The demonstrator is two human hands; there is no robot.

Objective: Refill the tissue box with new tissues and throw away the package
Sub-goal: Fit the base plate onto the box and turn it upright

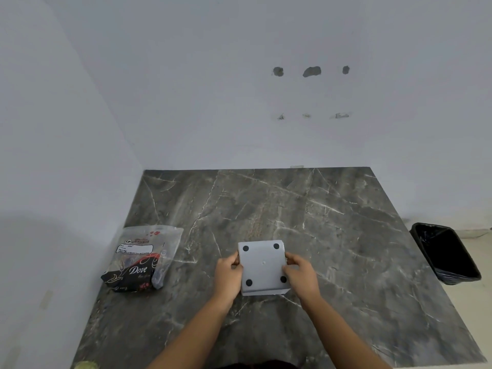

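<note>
A white square tissue box (262, 265) lies upside down on the dark marble table (332, 222), its base with four black round feet facing up. My left hand (228, 275) grips its left side and my right hand (300, 272) grips its right side. To the left, near the wall, lies a tissue package (141, 259), a clear and black plastic bag printed with "Dove". It is apart from both hands.
A black bin lined with a black bag (447, 253) stands on the floor off the table's right edge. White walls close the table's left and far sides. A small greenish thing (85, 365) shows at the bottom left edge.
</note>
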